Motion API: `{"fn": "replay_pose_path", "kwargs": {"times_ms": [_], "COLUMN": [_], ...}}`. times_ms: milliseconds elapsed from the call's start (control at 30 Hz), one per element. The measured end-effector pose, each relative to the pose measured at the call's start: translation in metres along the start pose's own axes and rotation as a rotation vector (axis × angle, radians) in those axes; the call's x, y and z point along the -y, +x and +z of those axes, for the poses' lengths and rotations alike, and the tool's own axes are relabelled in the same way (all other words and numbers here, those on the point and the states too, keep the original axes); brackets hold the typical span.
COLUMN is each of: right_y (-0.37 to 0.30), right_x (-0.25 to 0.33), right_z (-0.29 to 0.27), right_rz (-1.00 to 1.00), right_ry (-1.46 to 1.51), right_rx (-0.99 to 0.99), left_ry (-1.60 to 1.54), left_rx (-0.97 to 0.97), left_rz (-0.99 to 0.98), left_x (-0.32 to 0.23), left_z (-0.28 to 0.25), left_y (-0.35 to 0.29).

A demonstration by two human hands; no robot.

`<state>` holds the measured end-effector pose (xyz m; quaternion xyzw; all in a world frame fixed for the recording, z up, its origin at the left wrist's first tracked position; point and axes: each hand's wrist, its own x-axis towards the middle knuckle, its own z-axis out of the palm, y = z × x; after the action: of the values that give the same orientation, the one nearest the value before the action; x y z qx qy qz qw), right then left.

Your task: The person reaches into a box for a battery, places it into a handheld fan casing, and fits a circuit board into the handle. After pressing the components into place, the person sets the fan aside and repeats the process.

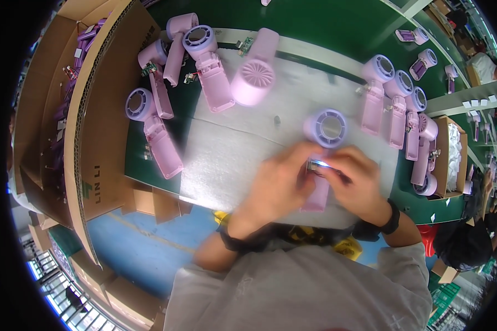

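Observation:
A pink handheld fan (327,128) with a lilac ring head lies in front of me, its handle pointing toward my body. My left hand (281,179) is closed around the fan's neck and handle from the left. From the right, the fingers of my right hand (354,179) pinch at a small part (317,164) at the top of the handle. That part looks like a circuit board with a bright glint or light on it; my fingertips hide most of it. Both hands sit over the white mat (232,160) on the table.
Several open pink fans (212,77) with loose green boards lie at the left. More fans (373,105) line the right side, near a small carton (453,160) of white pieces. A tall cardboard box (102,127) with purple battery packs stands far left. Other people work at the right.

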<state>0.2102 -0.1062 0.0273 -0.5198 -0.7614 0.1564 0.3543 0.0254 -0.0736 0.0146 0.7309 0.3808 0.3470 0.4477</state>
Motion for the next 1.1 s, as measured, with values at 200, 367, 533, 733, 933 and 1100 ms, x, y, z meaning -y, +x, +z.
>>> {"fn": "replay_pose_path", "kwargs": {"times_ms": [200, 367, 533, 733, 933, 1100], "right_y": [0.001, 0.003, 0.004, 0.013, 0.005, -0.008], "right_x": [0.001, 0.001, -0.002, -0.003, -0.009, -0.012], "right_z": [0.002, 0.000, -0.002, -0.019, -0.045, -0.063], "right_rz": [-0.025, 0.018, 0.271, 0.292, -0.006, 0.543], "right_ry": [-0.058, -0.018, 0.139, 0.167, 0.150, 0.648], "right_rx": [-0.019, 0.004, 0.045, 0.303, 0.371, 0.478], "left_ry": [-0.017, -0.151, -0.097, -0.031, -0.031, -0.053], "left_rx": [0.034, 0.046, 0.001, 0.089, 0.096, 0.114], "left_rz": [-0.012, -0.081, 0.039, -0.003, 0.040, 0.032], "left_x": [-0.004, 0.005, 0.008, 0.000, 0.006, 0.008], "left_z": [-0.004, -0.005, -0.002, -0.007, -0.008, -0.007], "left_y": [0.001, 0.002, 0.004, 0.007, 0.005, 0.005]}}
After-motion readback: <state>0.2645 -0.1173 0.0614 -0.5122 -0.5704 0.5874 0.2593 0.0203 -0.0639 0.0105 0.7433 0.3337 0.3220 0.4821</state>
